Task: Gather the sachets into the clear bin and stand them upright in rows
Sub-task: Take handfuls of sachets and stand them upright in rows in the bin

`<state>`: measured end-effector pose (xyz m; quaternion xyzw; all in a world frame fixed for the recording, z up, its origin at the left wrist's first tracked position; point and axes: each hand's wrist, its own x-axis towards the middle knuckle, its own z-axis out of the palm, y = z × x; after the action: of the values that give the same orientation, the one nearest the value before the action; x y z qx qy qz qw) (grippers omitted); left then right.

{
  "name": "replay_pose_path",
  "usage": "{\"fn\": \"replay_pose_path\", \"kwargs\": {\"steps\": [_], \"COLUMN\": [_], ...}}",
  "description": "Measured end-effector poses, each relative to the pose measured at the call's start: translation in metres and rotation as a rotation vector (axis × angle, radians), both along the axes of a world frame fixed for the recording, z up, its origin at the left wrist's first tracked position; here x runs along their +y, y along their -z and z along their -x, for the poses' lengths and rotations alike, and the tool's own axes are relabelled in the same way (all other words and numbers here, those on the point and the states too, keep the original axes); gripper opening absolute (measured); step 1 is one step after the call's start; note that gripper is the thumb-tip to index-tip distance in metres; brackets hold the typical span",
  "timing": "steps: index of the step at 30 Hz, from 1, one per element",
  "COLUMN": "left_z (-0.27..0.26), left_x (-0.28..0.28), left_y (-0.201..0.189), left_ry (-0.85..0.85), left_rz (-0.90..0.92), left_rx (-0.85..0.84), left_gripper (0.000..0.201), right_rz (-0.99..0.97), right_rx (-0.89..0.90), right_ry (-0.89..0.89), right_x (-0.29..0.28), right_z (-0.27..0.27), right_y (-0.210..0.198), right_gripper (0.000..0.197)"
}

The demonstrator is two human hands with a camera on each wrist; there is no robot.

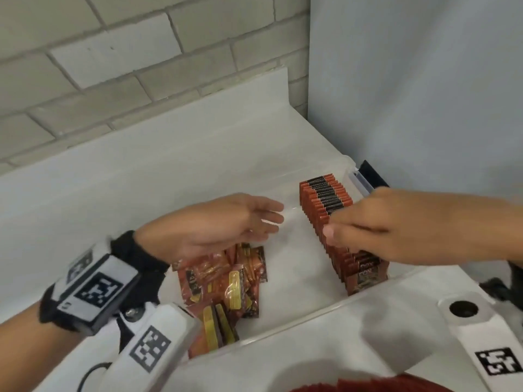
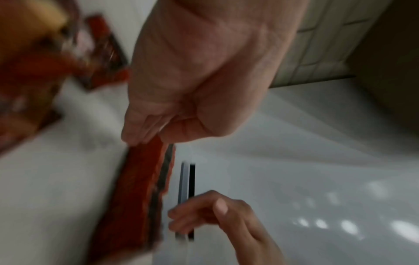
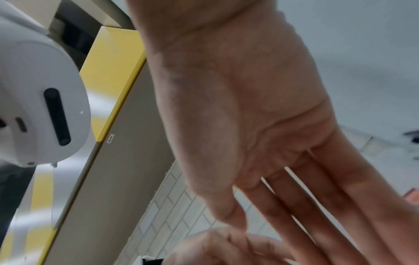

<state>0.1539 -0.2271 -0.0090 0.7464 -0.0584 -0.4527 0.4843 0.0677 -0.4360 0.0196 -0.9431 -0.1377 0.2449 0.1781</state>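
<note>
Head cam gives the full layout, which the wrist cams don't. The clear bin [image 1: 297, 315] sits on a white counter [image 1: 113, 199]. The left hand [image 1: 215, 224] hovers flat with its fingers loosely stretched out, holding nothing. The right hand [image 1: 396, 230] reaches in from the other side, and its fingertips are over the top of a row of sachets [image 1: 322, 205]. I can't tell if they actually touch it.

That row stands upright along the bin's wall, orange-red with a black stripe across the tops. A loose pile of sachets [image 1: 226, 287], red and gold, lies flat just below the left hand's wrist. Behind it all is a pale brick wall [image 1: 113, 66], plus a grey-blue panel [image 1: 410, 80] past the right hand.

The left wrist cam is blurry. It shows the row side-on as a red strip, and a clear and black clip [image 2: 188, 188] right by the right hand's fingertips.

The right wrist cam looks up at the palm. The fingers [image 3: 328, 206] are straight, slightly spread and empty. Only this view shows a yellow-edged board [image 3: 108, 71] behind the thumb.
</note>
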Motion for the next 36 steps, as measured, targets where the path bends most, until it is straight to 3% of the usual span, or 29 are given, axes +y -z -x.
{"fn": "replay_pose_path", "kwargs": {"steps": [4,7,12,16,19,22,28,32,33,36], "left_z": [-0.016,-0.015,0.005,0.018,0.027,0.029,0.033,0.027,0.023,0.007], "left_x": [0.035,0.037,-0.008,-0.047,-0.063,-0.069,-0.07,-0.061,-0.056,-0.031], "left_y": [-0.021,-0.019,0.011,0.045,0.054,0.057,0.057,0.053,0.049,0.029], "left_ry": [-0.001,-0.029,-0.071,0.029,0.048,0.045,0.027,0.088,0.094,0.119], "left_rz": [-0.073,-0.054,0.02,0.034,0.071,0.104,0.129,0.08,0.058,-0.026], "left_rx": [-0.17,-0.09,0.195,0.272,0.325,0.343,0.33,0.279,0.245,0.073], "left_gripper": [0.037,0.035,0.044,0.031,0.038,0.052,0.058,0.051,0.044,0.037], "right_rz": [0.008,0.056,0.227,0.289,0.326,0.256,0.197,0.254,0.253,0.202], "right_rx": [-0.12,-0.093,0.188,0.312,0.351,0.364,0.36,0.436,0.447,0.456], "right_ry": [0.001,-0.031,-0.23,-0.22,-0.201,-0.098,-0.05,-0.103,-0.101,-0.089], "right_x": [0.006,-0.005,-0.009,-0.005,-0.001,-0.003,-0.006,-0.005,-0.006,-0.012], "right_z": [-0.03,-0.038,-0.009,0.008,0.013,0.019,0.021,0.017,0.015,0.005], "right_y": [-0.018,-0.03,-0.007,0.015,0.028,0.039,0.038,0.032,0.03,0.018], "right_gripper": [0.035,0.034,0.045,0.048,0.049,0.062,0.085,0.059,0.06,0.101]}}
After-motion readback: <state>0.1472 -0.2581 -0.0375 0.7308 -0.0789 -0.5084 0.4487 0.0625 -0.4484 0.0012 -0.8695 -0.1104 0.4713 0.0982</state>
